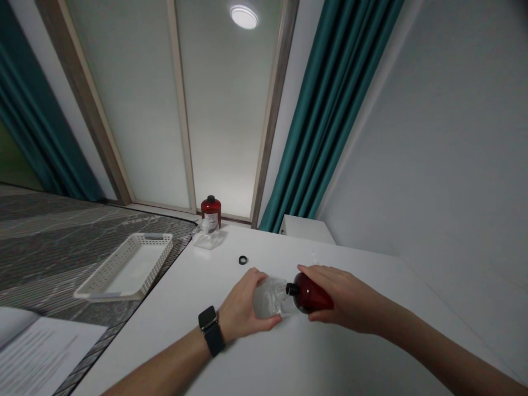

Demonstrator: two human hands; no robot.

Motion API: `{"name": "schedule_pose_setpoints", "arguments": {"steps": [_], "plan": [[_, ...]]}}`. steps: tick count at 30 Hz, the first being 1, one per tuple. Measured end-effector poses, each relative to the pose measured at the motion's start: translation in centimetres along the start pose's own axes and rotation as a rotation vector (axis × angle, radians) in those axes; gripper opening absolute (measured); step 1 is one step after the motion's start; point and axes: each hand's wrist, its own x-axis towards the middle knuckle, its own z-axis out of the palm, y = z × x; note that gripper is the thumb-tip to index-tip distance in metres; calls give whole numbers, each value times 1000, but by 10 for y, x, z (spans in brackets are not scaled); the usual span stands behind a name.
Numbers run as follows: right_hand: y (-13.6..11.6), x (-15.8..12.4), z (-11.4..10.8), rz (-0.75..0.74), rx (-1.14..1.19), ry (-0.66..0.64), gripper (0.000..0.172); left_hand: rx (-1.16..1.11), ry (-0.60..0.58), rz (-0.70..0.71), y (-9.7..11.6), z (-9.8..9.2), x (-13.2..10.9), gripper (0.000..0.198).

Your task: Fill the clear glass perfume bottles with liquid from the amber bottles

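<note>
My left hand (247,305), with a dark watch (212,329) on its wrist, is wrapped around a clear, see-through container (270,297) on the white table. My right hand (344,297) grips a dark red bottle (309,294) tilted onto its side. The bottle's black neck (292,289) points left, at the container's edge; I cannot tell whether the two touch. A small black ring (243,259) lies on the table beyond my left hand. What is inside the container cannot be made out.
A second red bottle (210,206) with a black cap stands at the far left table corner, behind a clear plastic piece (209,239). Left of the white table (198,308), a white basket (157,275) and printed pages (53,352) lie on a grey striped surface. A wall rises at right.
</note>
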Motion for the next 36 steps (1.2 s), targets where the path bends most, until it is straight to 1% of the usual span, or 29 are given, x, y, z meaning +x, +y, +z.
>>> {"name": "schedule_pose_setpoints", "arguments": {"steps": [6,17,29,36], "plan": [[2,-1,0,-7,4,9,90,1,7,2,1,2,0,59],[1,-1,-1,-16,-9,13,89,-15,14,-3,1,2,0,58],[0,-1,-4,-20,-12,12,89,-12,34,35,-1,3,-1,62],[0,0,-4,-16,-16,5,89,-14,30,22,0,3,1,58]]}}
